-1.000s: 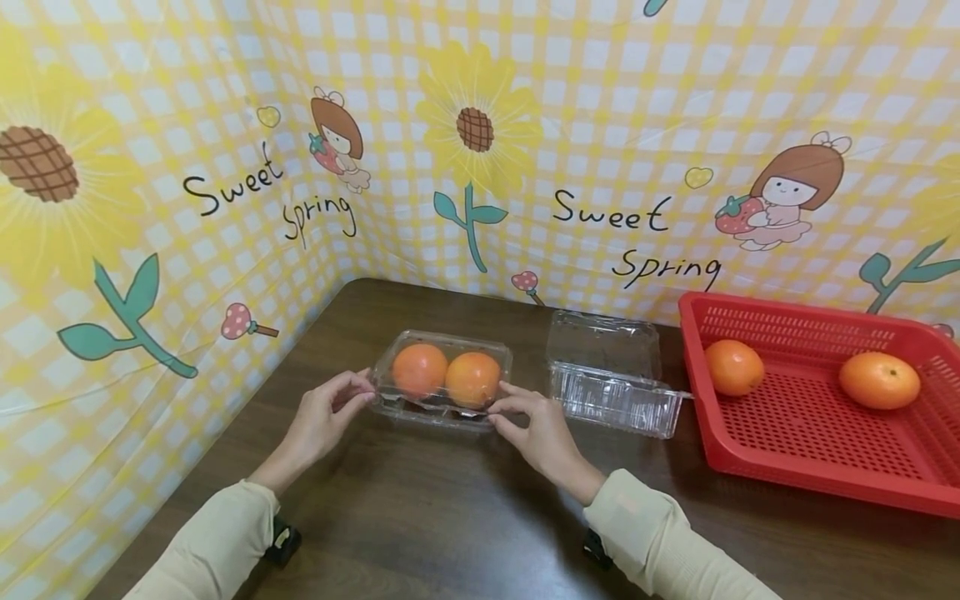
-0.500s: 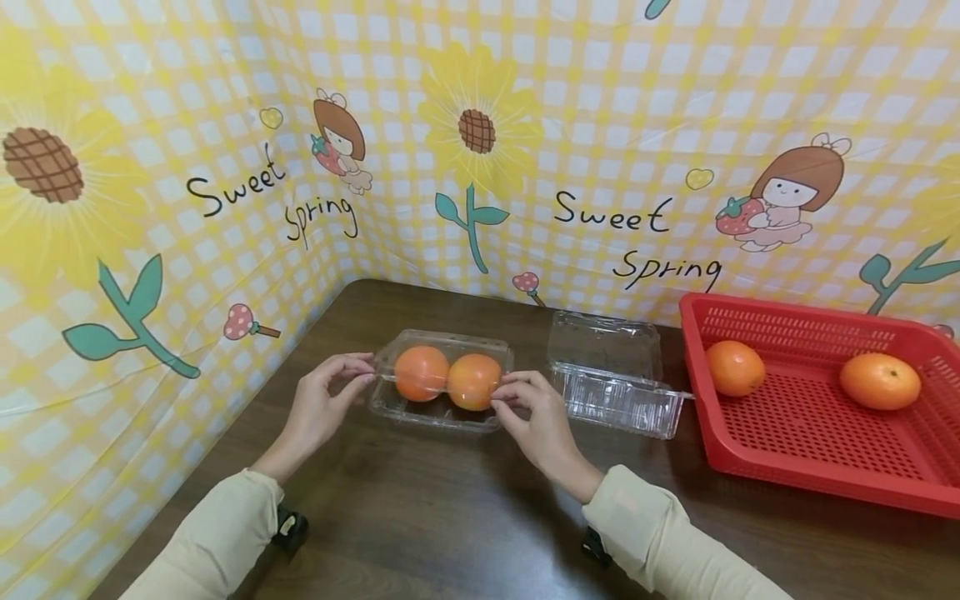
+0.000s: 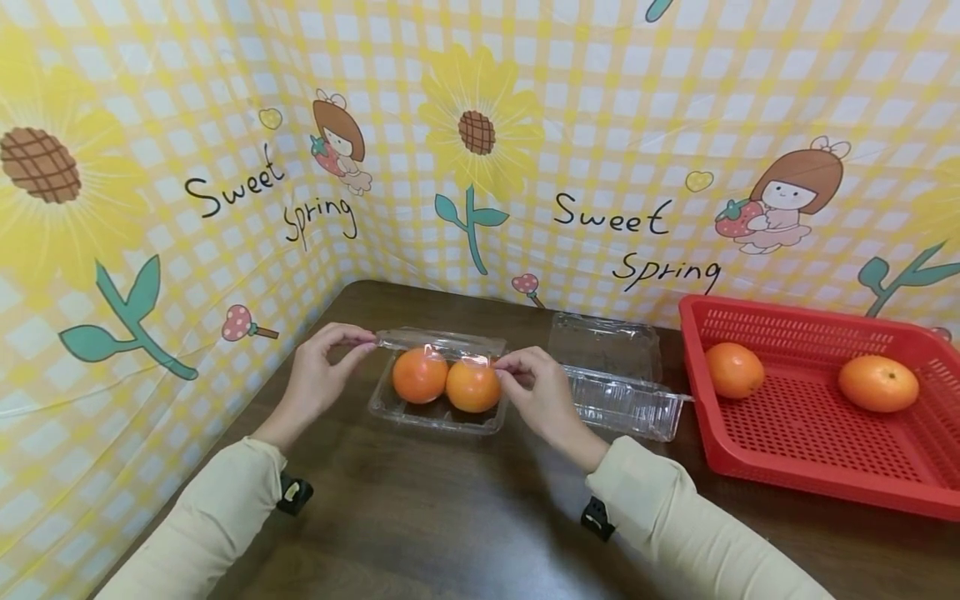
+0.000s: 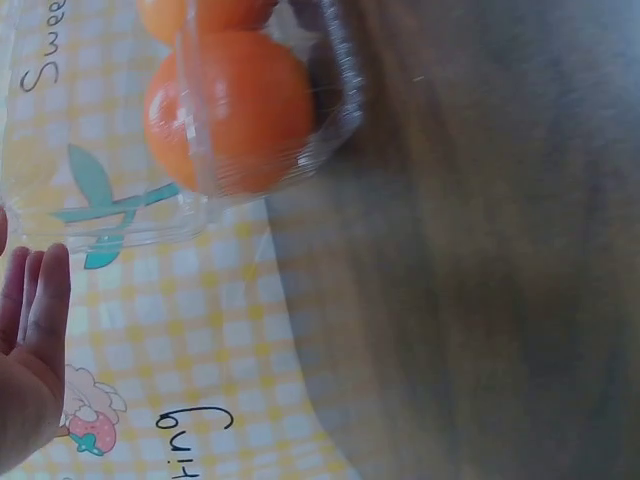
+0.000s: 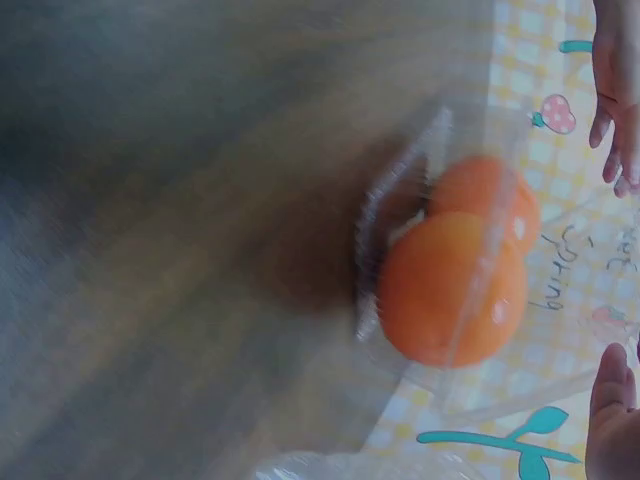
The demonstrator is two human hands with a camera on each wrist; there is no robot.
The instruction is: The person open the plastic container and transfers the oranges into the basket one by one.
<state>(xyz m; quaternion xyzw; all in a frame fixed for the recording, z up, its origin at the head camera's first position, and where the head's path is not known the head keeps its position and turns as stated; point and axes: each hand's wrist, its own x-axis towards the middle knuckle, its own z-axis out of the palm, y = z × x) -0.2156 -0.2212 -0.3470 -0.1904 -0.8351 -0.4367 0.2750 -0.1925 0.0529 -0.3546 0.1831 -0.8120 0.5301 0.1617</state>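
Observation:
Two oranges, a left one (image 3: 418, 376) and a right one (image 3: 473, 387), sit side by side in a clear plastic clamshell box (image 3: 431, 419) on the table. Its hinged lid (image 3: 442, 338) stands tilted up above the fruit. At the lid's left front corner, my left hand (image 3: 318, 372) pinches the edge between thumb and fingers. My right hand (image 3: 545, 390) pinches the opposite corner. The left wrist view shows an orange (image 4: 232, 110) behind the clear plastic, with part of my left hand (image 4: 35, 345) at the side. Part of my right hand (image 5: 612, 415) shows in the right wrist view.
A second clear clamshell box (image 3: 618, 402) lies open right of the first. Beyond it stands a red perforated basket (image 3: 813, 454) holding two oranges, one at left (image 3: 735, 371) and one at right (image 3: 877, 383). A patterned cloth (image 3: 480, 225) hangs behind the brown table (image 3: 435, 517).
Both hands have risen and moved away from me with the lid's front edge, swinging the lid up from the box. The oranges and the basket have stayed put.

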